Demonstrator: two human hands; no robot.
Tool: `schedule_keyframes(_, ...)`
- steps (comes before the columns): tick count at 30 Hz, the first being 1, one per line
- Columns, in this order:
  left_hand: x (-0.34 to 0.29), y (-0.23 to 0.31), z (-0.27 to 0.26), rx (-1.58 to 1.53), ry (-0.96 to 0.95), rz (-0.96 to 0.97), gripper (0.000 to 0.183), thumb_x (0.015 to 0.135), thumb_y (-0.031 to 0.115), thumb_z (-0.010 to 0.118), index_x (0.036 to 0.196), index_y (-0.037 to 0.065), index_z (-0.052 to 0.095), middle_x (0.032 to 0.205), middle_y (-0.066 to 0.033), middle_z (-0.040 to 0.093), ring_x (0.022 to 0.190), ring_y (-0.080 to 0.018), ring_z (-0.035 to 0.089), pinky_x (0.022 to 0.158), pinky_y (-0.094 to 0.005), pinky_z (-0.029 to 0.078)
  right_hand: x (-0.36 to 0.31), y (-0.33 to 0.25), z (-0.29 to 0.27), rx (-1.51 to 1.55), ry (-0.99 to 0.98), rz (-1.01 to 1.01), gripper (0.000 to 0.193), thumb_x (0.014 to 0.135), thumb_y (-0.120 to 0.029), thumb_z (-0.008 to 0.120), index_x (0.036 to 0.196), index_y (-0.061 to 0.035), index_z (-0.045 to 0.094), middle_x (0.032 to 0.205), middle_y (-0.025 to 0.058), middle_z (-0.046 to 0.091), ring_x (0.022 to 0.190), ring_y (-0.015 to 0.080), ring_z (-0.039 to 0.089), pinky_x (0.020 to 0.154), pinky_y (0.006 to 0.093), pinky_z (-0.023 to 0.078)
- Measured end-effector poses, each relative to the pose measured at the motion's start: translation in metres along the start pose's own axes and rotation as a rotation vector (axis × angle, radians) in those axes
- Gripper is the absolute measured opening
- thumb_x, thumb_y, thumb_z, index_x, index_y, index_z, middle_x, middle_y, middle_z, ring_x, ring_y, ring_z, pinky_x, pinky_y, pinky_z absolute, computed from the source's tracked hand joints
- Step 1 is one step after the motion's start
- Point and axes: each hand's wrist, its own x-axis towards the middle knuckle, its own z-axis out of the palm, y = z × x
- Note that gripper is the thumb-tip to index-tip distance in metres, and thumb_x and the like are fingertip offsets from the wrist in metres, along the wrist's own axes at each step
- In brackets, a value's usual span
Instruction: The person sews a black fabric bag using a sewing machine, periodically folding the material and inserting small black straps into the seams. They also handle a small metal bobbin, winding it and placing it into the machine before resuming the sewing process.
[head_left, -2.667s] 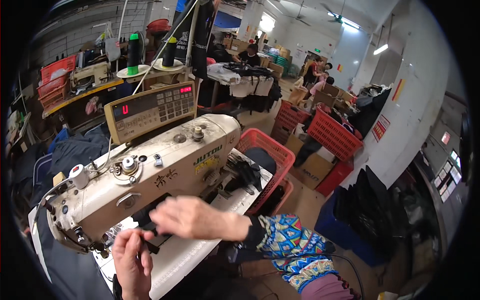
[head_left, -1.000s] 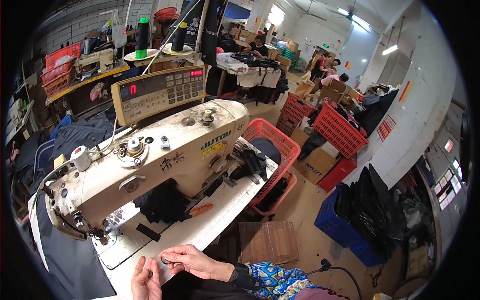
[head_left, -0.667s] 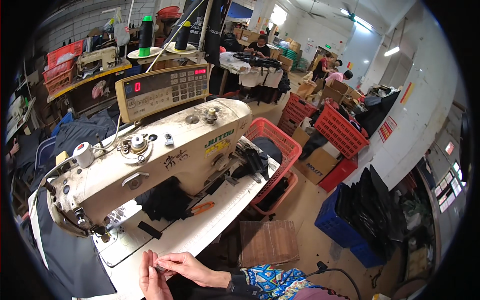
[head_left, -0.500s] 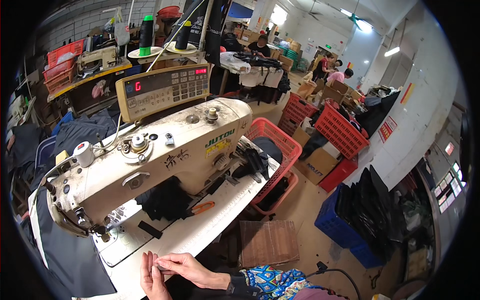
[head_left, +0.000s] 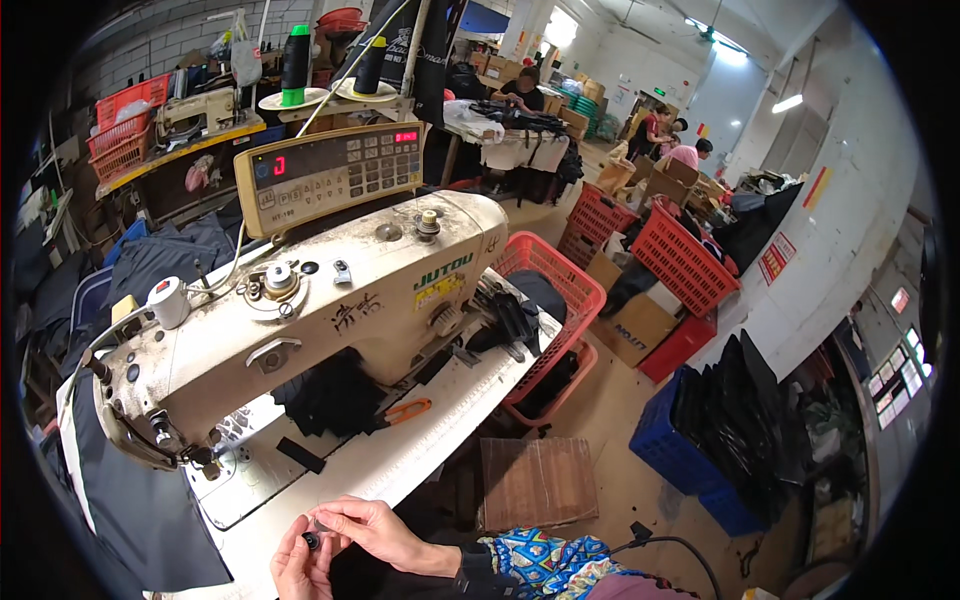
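Observation:
Over the near edge of the white sewing table (head_left: 360,478), my two hands meet with fingertips close together. Between the curled fingers of my left hand (head_left: 296,568) sits a small dark round piece that looks like a bobbin (head_left: 311,541). My right hand (head_left: 380,530) is closed in a pinch beside it, on a small greyish piece mostly hidden by the fingers. Beyond them stands a cream industrial sewing machine (head_left: 330,300). A short black strip (head_left: 300,455), a bunched black cloth (head_left: 325,395) and orange-handled thread snips (head_left: 408,411) lie on its bed.
A control panel (head_left: 335,175) and thread cones (head_left: 296,65) stand behind the machine. Right of the table are a pink basket (head_left: 570,290), a brown board (head_left: 540,482) and a blue crate (head_left: 660,440) with black pieces. Several people work farther back.
My left hand has turned and its fingers have curled, bringing the dark round piece into sight. My right hand has risen slightly, still pinching. The panel's red display character has changed.

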Motion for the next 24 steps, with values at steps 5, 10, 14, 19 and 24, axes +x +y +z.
schedule_keyframes(5,-0.003,0.006,0.013,0.015,0.123,0.041,0.044,0.104,0.018,0.056,0.141,-0.004,0.05,0.124,-0.0144,0.065,0.109,-0.0218,0.067,0.094,-0.0353,0.058,-0.001,0.007,0.003,-0.037,-0.018,-0.047,0.028,0.102,-0.015,0.06,0.123,0.0026,0.068,0.109,0.0045,0.065,0.09,0.0079,0.065,0.078,0.0214,0.056)
schedule_keyframes(10,-0.003,-0.005,0.013,0.112,0.028,0.126,0.043,0.106,0.022,0.053,0.141,-0.003,0.051,0.121,-0.0134,0.067,0.1,-0.0195,0.069,0.086,-0.0324,0.059,-0.003,0.008,0.011,-0.077,0.003,-0.091,0.027,0.1,-0.01,0.061,0.123,0.003,0.067,0.115,0.0063,0.062,0.096,0.0113,0.066,0.082,0.022,0.059)
schedule_keyframes(14,-0.003,-0.006,0.01,0.231,0.034,0.179,0.042,0.107,0.022,0.052,0.142,-0.002,0.052,0.121,-0.0125,0.066,0.098,-0.0164,0.068,0.084,-0.03,0.057,-0.003,0.02,0.013,-0.081,0.014,-0.183,0.026,0.1,-0.007,0.06,0.123,0.002,0.068,0.116,0.0079,0.06,0.099,0.0142,0.067,0.084,0.0238,0.061)
schedule_keyframes(19,-0.007,-0.002,0.012,0.334,0.027,0.232,0.043,0.107,0.022,0.053,0.142,-0.001,0.052,0.12,-0.0117,0.067,0.098,-0.015,0.067,0.083,-0.0286,0.057,-0.003,0.014,0.02,-0.061,0.035,-0.181,0.026,0.1,-0.005,0.06,0.123,0.0018,0.068,0.119,0.0093,0.059,0.099,0.0162,0.067,0.087,0.0255,0.062)
schedule_keyframes(24,-0.007,-0.003,0.014,0.222,0.106,0.172,0.032,0.105,0.021,0.055,0.123,-0.003,0.064,0.107,-0.0122,0.071,0.094,-0.0173,0.069,0.084,-0.03,0.057,0.0,0.024,0.018,-0.083,0.057,-0.173,0.024,0.099,-0.005,0.063,0.121,0.001,0.07,0.114,0.008,0.063,0.1,0.0135,0.066,0.085,0.0218,0.059)
